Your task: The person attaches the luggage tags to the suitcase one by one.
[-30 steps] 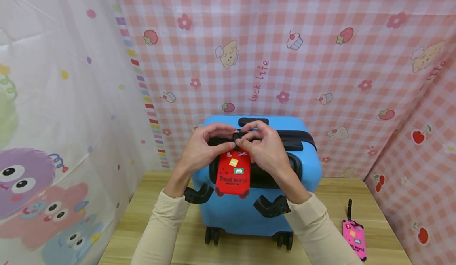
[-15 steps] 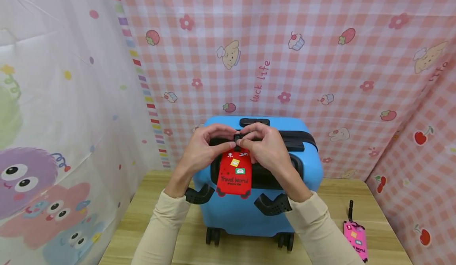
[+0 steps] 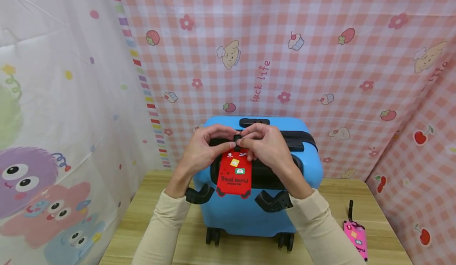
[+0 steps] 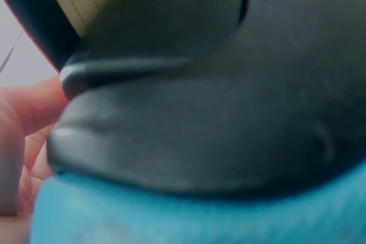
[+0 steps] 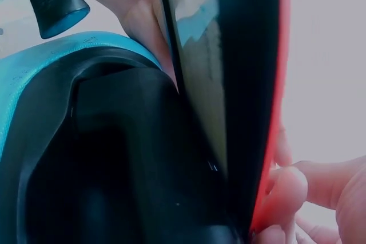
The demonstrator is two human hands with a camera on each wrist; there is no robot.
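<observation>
A red luggage tag printed "Travel World" hangs in front of the black side handle of a small blue suitcase. Its short black strap runs up between my hands. My left hand pinches the strap from the left, thumb and fingertips together. From the right, my right hand pinches it too, with lower fingers curled beside the tag's top corner. In the left wrist view, fingers show beyond the black handle. The right wrist view sees the tag's red edge side-on, fingertips against it.
A pink luggage tag with a black strap lies on the wooden table, right of the suitcase. Black wheels stand on the table. A pink checked cloth hangs behind, a white cartoon cloth at left.
My right hand shifts slightly at the strap, and its lower fingers now show beside the tag's top right corner. The left hand and the tag stay nearly still.
</observation>
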